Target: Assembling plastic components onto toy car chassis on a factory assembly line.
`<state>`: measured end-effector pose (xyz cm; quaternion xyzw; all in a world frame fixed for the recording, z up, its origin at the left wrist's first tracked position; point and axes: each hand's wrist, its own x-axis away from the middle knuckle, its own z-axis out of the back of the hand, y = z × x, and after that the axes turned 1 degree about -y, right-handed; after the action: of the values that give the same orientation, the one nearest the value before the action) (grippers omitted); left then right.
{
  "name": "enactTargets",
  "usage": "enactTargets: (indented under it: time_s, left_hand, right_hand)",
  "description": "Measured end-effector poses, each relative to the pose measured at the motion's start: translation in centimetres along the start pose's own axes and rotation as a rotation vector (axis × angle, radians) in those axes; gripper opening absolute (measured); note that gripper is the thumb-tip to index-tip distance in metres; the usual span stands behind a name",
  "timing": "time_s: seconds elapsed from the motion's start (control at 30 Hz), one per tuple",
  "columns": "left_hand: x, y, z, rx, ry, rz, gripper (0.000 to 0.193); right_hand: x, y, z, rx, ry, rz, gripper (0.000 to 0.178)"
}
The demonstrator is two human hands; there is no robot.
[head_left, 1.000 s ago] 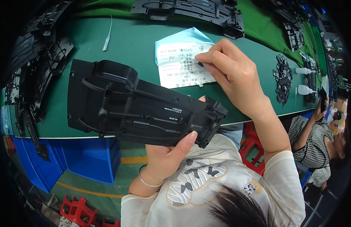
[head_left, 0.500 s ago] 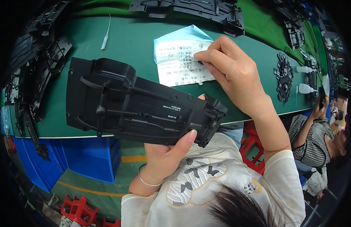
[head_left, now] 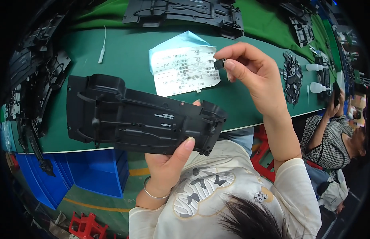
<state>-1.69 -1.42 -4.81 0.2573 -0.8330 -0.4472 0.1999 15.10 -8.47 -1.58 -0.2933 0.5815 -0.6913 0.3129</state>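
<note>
My left hand (head_left: 173,157) grips the narrower right end of a long black molded plastic chassis plate (head_left: 143,117), thumb on its ribbed face. The plate is held above the table's near edge, slightly tilted. Up and to its right, my right hand (head_left: 252,71) pinches a small black plastic piece (head_left: 219,63) between thumb and fingers, apart from the plate. That piece is beside the right edge of a white paper form (head_left: 185,73) lying on a light blue sheet (head_left: 187,39).
More black molded parts lie at the far edge (head_left: 185,14) and in a stack at left (head_left: 27,87). Small black pieces (head_left: 292,77) form a pile at right near white bottles (head_left: 319,87). Blue bins (head_left: 95,171) stand below. A co-worker (head_left: 328,137) sits at right.
My right hand has turned and shifted slightly right, bringing the small black piece into clearer view. The chassis plate, still in my left hand, sits slightly further left and lower in view.
</note>
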Motion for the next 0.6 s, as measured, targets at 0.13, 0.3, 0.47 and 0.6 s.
enactTargets:
  time_s: [0.13,0.3,0.47,0.6]
  left_hand:
    - [-0.3,0.0,-0.4,-0.070,-0.029,-0.052,0.053]
    - [0.0,-0.6,-1.2,-0.176,-0.100,-0.109,0.040]
    - [0.0,-1.4,-1.9,-0.344,-0.156,-0.231,0.039]
    - [0.2,-1.8,-2.0,-0.381,-0.164,-0.272,0.041]
  right_hand:
    - [1.2,0.0,0.6,-0.195,0.007,-0.117,0.014]
    - [3.3,-0.1,0.0,-0.282,0.070,-0.162,0.015]
    - [5.8,-0.7,-1.4,-0.293,0.132,-0.041,0.014]
    - [5.8,-0.3,-2.1,-0.154,0.151,0.033,0.012]
